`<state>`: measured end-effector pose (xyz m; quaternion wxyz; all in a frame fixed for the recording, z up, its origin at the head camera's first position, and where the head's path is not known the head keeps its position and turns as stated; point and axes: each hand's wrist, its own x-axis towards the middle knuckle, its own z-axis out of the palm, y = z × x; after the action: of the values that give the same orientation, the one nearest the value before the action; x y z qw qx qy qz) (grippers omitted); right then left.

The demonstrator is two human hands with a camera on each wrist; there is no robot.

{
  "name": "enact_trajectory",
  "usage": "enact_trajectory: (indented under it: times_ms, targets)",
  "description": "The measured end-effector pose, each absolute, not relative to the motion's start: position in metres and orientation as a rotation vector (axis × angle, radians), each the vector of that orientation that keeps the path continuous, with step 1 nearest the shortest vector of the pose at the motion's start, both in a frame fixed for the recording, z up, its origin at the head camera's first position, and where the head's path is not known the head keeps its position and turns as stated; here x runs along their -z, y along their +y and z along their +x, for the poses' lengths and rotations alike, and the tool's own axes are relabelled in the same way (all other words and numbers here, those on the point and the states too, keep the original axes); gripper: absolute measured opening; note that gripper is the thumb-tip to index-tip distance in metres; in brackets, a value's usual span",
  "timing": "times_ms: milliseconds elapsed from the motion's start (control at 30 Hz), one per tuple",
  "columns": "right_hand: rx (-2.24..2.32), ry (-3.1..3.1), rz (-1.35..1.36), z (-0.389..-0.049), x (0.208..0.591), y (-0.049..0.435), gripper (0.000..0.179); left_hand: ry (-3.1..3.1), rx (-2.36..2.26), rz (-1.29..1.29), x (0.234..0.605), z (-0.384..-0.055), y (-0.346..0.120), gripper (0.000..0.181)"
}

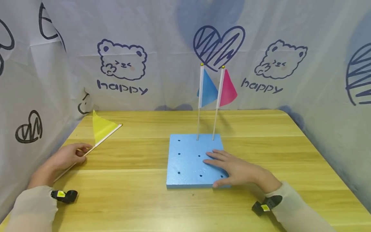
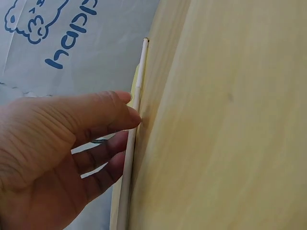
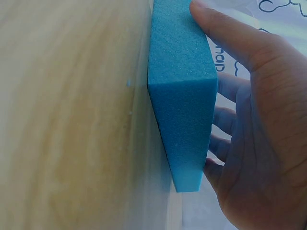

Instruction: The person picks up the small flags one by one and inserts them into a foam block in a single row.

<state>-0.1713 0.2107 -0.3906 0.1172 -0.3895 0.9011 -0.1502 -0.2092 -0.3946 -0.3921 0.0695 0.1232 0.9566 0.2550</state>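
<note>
Pale sleeves [image 1: 33, 209] are lying nearest; the yellow flag [image 1: 102, 127] is slanting over the table's [image 1: 130, 193] left side, pinched by the left hand [image 1: 68, 156], apparently for control. Opposite, the right hand [image 1: 237, 167] is resting spread on the blue block [image 1: 188, 164] (seemingly steadying it), which is supporting a blue flag [image 1: 208, 90] and a pink flag [image 1: 227, 91].

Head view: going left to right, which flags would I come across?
Yellow triangular flag, its stick held by the left hand → blue triangular flag → pink triangular flag.
</note>
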Motion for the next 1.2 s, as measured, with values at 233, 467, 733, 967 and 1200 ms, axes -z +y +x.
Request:
enact_trajectory:
  times_ms: [233,467,733,967,1200]
  targets:
    - [0.434,2.642,-1.133,-0.17,0.39,0.211,0.085,2.822,-0.876,0.444,0.395,-0.21,-0.396,0.043]
    - [0.444,2.643,-1.13,-0.169,0.392,0.212,0.085,2.813,-0.921,0.486,0.4,-0.212,-0.403,0.042]
    - [0.438,2.644,-1.16,-0.17,0.393,0.213,0.085,2.809,-0.86,0.44,0.393,-0.21,-0.4,0.049]
    - [0.431,2.637,-1.143,-0.17,0.391,0.211,0.085,2.834,-0.772,0.428,0.387,-0.207,-0.398,0.051]
    - [0.439,2.627,-1.15,-0.17,0.388,0.21,0.085,2.908,-0.708,0.45,0.379,-0.207,-0.395,0.044]
